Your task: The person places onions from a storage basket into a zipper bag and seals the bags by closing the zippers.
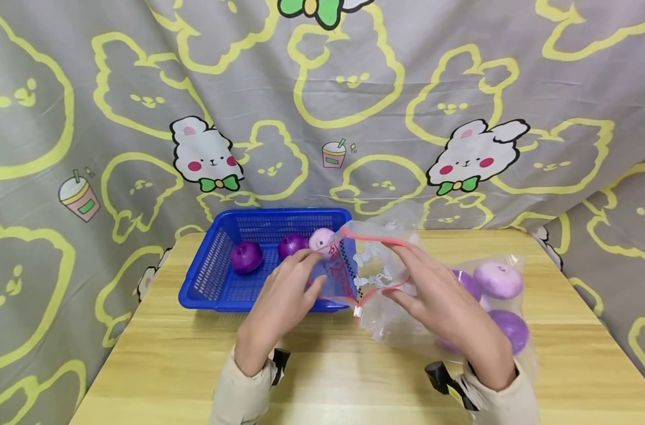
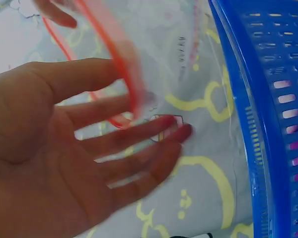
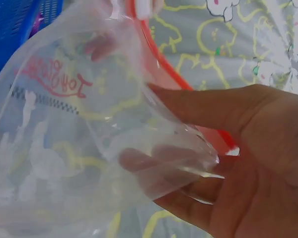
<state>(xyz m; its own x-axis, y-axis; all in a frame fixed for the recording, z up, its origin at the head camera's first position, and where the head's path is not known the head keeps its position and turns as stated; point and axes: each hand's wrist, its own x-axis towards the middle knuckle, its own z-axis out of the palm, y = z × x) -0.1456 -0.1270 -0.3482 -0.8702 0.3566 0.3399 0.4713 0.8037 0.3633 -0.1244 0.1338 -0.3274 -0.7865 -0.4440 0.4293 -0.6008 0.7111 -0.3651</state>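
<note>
Both hands are at the mouth of a clear plastic zip bag [image 1: 377, 262] with a red zip strip and printed patterns, which is spread apart between them. My left hand [image 1: 282, 289] is at the bag's left edge; in the left wrist view its fingers are straight and spread, some seen through the film. On the other side my right hand [image 1: 439, 289] holds the bag edge, with the thumb by the red strip and the fingers behind the film. A white slider [image 1: 357, 311] hangs at the near corner. No onion shows inside this bag.
Behind the left hand stands a blue plastic basket [image 1: 197, 283] with dark purple onions [image 1: 246, 257] and a pale lilac round one [image 1: 321, 239]. Right of the hands lies another clear bag with purple and pale round onions [image 1: 497, 280]. A patterned cloth [image 1: 258, 88] hangs behind the wooden table [image 1: 141, 366].
</note>
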